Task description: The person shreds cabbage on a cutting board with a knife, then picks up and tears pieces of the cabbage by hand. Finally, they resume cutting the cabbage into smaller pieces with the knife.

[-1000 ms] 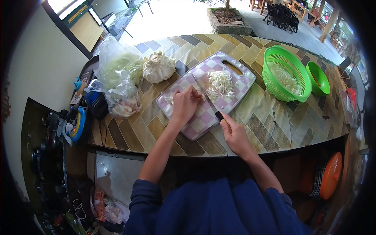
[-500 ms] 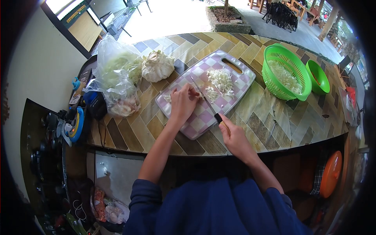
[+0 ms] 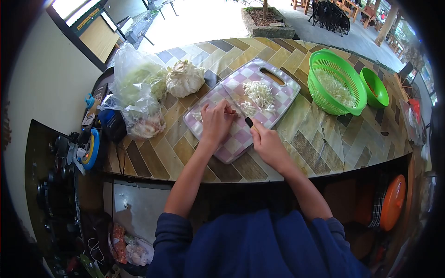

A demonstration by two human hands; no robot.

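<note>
My left hand (image 3: 218, 121) rests on the pink-and-white checked cutting board (image 3: 276, 104), fingers curled and closed, fingertips down beside the blade. Whatever lies under them is mostly hidden. My right hand (image 3: 269, 143) is wrapped round the handle of a knife (image 3: 249, 122), its thin blade slanting up and left across the board, close to my left fingertips. A pile of finely chopped white vegetable (image 3: 259, 94), seemingly cabbage, lies on the board beyond the knife, and a smaller heap (image 3: 247, 109) sits nearer the blade.
A white cabbage-like head (image 3: 185, 79) and a clear plastic bag (image 3: 141, 88) of pale vegetables stand left of the board. To the right are a green colander (image 3: 320, 95) with white shreds and a smaller green bowl (image 3: 381, 92). A blue-and-yellow tape-like roll (image 3: 91, 149) is far left.
My right hand and the knife have moved up and left, the handle now closer to my left hand. My left hand stays nearly in place. The view has shifted slightly.
</note>
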